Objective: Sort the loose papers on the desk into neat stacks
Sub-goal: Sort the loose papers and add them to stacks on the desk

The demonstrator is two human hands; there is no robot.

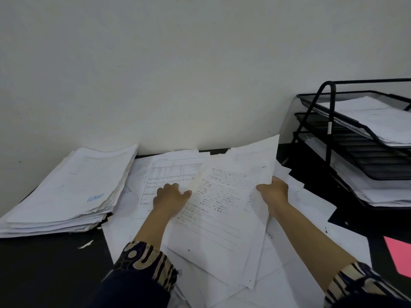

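Papers point(222, 210) seemingly between both hands' fingers point(169, 188)

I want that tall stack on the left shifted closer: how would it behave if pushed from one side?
The paper stack is thick, so probably heavy enough to resist a light push. Its edges look ragged and fanned, so the upper sheets would likely slide off rather than move as a block. It lies flat on the dark desk, so tipping seems unlikely.

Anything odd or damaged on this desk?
A small torn paper scrap lies alone on the dark desk beside the left stack, whose edges look yellowed and ragged. Nothing spilled.
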